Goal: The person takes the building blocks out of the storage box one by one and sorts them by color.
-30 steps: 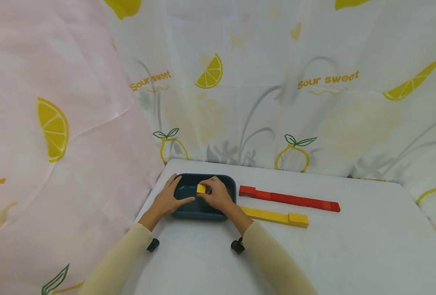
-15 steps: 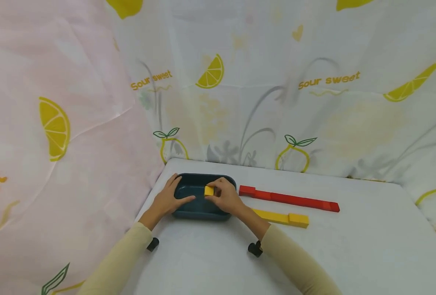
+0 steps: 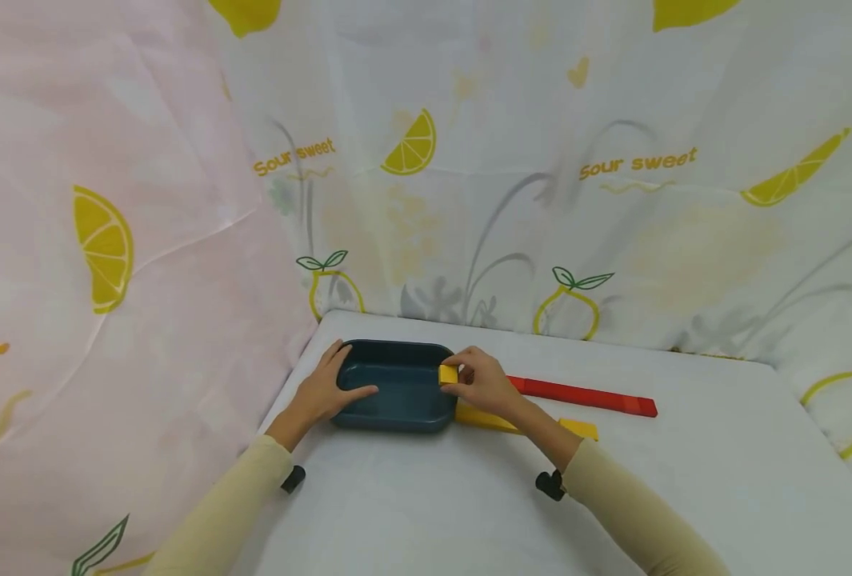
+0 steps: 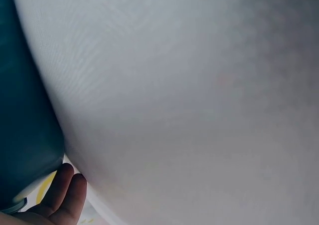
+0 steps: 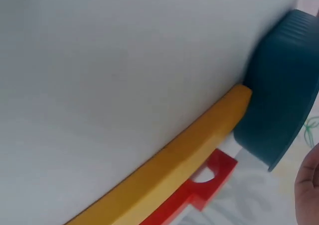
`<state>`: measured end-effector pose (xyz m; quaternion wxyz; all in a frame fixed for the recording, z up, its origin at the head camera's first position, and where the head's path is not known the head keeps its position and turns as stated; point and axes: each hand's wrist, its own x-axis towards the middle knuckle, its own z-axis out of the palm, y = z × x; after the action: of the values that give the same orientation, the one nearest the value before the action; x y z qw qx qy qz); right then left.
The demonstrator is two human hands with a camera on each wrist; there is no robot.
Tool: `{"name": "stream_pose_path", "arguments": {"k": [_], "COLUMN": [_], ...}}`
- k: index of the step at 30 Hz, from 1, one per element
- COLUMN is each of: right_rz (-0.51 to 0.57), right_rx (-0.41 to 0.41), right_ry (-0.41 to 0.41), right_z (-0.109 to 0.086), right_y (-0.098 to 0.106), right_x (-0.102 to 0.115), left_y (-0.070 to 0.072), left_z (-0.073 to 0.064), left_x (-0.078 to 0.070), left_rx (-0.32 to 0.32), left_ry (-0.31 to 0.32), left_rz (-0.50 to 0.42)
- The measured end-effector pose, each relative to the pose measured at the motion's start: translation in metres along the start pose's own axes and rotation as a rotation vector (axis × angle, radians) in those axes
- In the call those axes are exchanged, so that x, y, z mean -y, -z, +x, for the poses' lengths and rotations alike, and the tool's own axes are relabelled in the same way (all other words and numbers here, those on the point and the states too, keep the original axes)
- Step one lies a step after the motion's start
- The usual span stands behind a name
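A dark blue rectangular dish (image 3: 397, 426) rests on the white table, its inside facing up. My left hand (image 3: 325, 390) holds its left end, thumb reaching over the near inside and fingers at the far left corner. In the left wrist view, two fingertips lie along the outside of the dish (image 4: 30, 105). My right hand (image 3: 485, 386) pinches a small yellow block (image 3: 448, 374) between thumb and fingers over the dish's right rim. Behind my right wrist, a row of yellow blocks (image 3: 485, 418) runs from beside the dish, partly hidden by the forearm.
A row of red blocks (image 3: 584, 394) lies farther back, its left end hidden behind my right hand; the right wrist view shows an arch-notched red block (image 5: 214, 177) there. Lemon-printed cloth (image 3: 498, 200) hangs behind the table (image 3: 411, 504) and along its left side.
My right hand has carried the yellow block rightward, from over the middle of the dish to its right rim. My left hand stays at the dish's left end.
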<state>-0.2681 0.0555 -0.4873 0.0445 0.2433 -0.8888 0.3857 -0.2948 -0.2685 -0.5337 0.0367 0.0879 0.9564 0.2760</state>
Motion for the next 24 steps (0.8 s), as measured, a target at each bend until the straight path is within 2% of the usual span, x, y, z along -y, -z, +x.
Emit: {"name": "stream_pose_path", "arguments": {"k": [6,12,20,24], "right_rz": [-0.004,-0.055,-0.157,-0.204], "right_rx": [0.005,0.042,-0.024,-0.052], "right_ry": [-0.03,-0.108,-0.213,-0.226], "right_z": [-0.023,-0.049,-0.088,-0.105], "right_y": [0.019,0.039,0.08,0.098], "right_x": [-0.014,-0.028,-0.057,-0.069], "left_y": [0.001,-0.001,-0.001,-0.001], "left_z": [0.004,-0.001,0.003,0.006], "left_x": [0.0,0.007,0.004,0.005], "left_rx": [-0.022,-0.009,0.003,0.0], "left_ry": [-0.028,-0.007,-0.026,-0.032], "left_rz": [-0.003,0.013,-0.008,-0.009]}}
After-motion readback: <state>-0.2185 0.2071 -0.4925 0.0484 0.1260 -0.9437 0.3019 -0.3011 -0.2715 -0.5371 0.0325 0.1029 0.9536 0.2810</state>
